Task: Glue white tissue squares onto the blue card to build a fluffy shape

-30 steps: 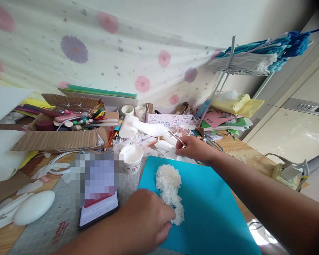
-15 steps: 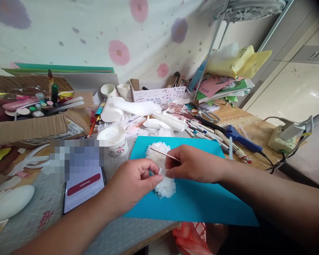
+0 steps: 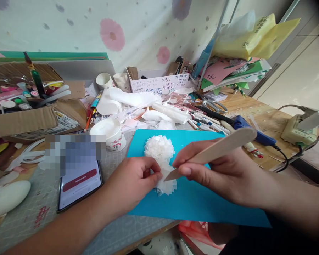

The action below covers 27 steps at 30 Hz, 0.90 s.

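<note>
A bright blue sheet of paper (image 3: 199, 203) lies on the table, with a fluffy white paper figure (image 3: 159, 147) on it, made of a round ruffled upper part and a second ruffled part below. My left hand (image 3: 138, 179) is closed in a pinch over the lower part, holding a thin piece of white paper (image 3: 163, 173). Gripped in my right hand (image 3: 225, 177) is a flat wooden craft stick (image 3: 223, 145) with a rounded top end. Its pointed lower end touches or nearly touches the white paper beside my left fingertips.
A paper cup (image 3: 117, 140) holding something white stands beyond my left hand, near a phone (image 3: 78, 184). Pens and white rolls (image 3: 172, 112) clutter the back. A blue glue gun (image 3: 255, 132) lies at right, a cardboard box (image 3: 23, 122) at left.
My right hand has turned the craft stick from pointing left over the upper ruffle to slanting tip-down at the paper by my left fingers. My left hand keeps its pinch.
</note>
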{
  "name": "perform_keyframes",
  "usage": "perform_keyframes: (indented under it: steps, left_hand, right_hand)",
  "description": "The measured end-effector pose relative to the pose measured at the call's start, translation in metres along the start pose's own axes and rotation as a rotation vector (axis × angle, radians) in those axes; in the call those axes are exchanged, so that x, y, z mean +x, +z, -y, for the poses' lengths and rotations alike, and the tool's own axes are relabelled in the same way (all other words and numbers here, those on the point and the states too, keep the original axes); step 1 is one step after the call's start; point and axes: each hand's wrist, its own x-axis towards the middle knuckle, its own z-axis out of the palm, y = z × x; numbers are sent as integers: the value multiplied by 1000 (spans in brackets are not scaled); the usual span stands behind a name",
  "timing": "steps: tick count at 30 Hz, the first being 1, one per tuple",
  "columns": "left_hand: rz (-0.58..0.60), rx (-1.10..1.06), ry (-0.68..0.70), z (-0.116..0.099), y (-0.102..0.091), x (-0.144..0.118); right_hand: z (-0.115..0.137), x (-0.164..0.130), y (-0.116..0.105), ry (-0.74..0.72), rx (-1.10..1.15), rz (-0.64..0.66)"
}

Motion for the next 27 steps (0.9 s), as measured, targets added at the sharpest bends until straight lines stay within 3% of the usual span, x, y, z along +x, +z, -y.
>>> perform_keyframes:
  steps: [6,17,24,27]
  left_hand:
    - [-5,19,26,2,2,2]
    - [-29,95,31,2,3,-1]
    - [-1,140,111,4,4,0]
    - [22,197,143,5,2,-3]
  right_hand:
    - [-10,-6,6,-138,-174,131]
    - [-16,-2,16,-94,-215,206]
    - [-19,-3,15,-53,-109,173]
    - [-21,-7,8,18,19,8]
